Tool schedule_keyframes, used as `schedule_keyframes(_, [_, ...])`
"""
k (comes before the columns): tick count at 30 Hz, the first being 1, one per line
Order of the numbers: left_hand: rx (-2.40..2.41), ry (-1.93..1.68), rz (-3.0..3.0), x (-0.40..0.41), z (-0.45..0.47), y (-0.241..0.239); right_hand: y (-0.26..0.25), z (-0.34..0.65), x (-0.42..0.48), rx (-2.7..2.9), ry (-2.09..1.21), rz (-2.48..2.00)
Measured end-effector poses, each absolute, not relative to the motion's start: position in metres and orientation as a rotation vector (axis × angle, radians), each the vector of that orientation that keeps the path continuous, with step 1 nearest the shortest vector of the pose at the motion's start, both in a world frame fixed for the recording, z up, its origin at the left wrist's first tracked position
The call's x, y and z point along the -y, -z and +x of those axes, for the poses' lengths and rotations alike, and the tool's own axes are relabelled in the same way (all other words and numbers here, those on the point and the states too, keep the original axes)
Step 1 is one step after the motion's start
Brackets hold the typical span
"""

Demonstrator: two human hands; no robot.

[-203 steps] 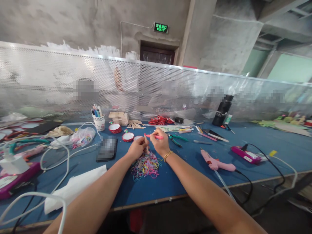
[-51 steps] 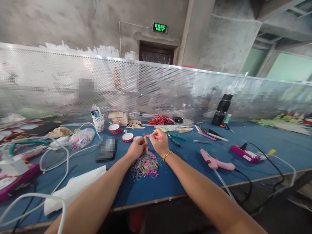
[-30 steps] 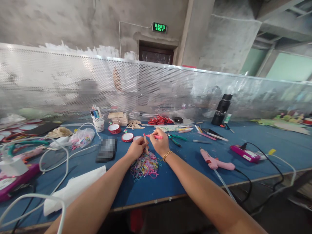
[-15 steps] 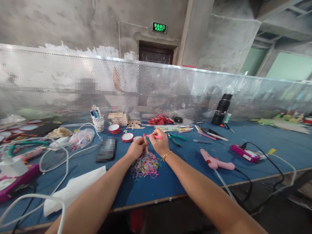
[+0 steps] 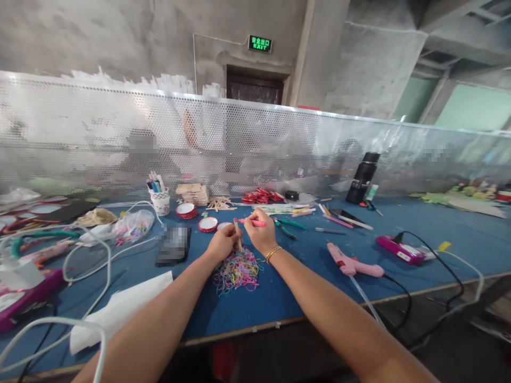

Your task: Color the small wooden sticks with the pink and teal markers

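Pinched in my left hand (image 5: 222, 242) is a wooden craft stick (image 5: 237, 230), held roughly upright with a red patch at its top end. My right hand (image 5: 260, 232), with a gold bracelet at the wrist, grips a pink marker (image 5: 255, 223) whose tip points left at the stick's top. Whether the tip touches the wood I cannot tell. Below both hands lies a tangled heap of multicoloured cords (image 5: 238, 270). Just behind my left hand are small round red-rimmed white discs (image 5: 208, 224), one partly hidden by the fingers.
Pliers (image 5: 286, 227) and a pink glue gun (image 5: 353, 264) lie to the right, before a black bottle (image 5: 362, 178). A phone (image 5: 172, 246), white paper (image 5: 123, 308) and a pen cup (image 5: 161, 202) are left. Loose craft sticks (image 5: 220, 204) and red pieces (image 5: 262, 196) lie behind.
Almost nothing differs. Both hands keep their hold on the stick and the marker, with the red stick end still at the marker's tip; the view has shifted very slightly.
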State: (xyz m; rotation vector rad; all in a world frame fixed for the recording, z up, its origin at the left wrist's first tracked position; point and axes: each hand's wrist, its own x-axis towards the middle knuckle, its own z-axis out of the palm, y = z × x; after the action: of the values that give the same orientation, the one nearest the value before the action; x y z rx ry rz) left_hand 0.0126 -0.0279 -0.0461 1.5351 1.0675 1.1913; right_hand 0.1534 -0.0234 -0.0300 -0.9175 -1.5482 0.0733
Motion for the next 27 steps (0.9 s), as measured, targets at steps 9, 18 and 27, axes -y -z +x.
schedule_keyframes(9, [-1.090,-1.188,1.541,0.0294,0.0129,0.0450,0.0290,0.1523,0.0246,1.559,-0.070,-0.943])
schedule_keyframes(18, [-1.083,-1.195,1.550,0.0288,0.0119,0.0464,0.0287,0.1518,0.0251,1.571,-0.085,-0.948])
schedule_keyframes(27, [-1.095,-1.190,1.539,0.0309,0.0139,0.0433,0.0285,0.1524,0.0255,1.565,-0.104,-0.930])
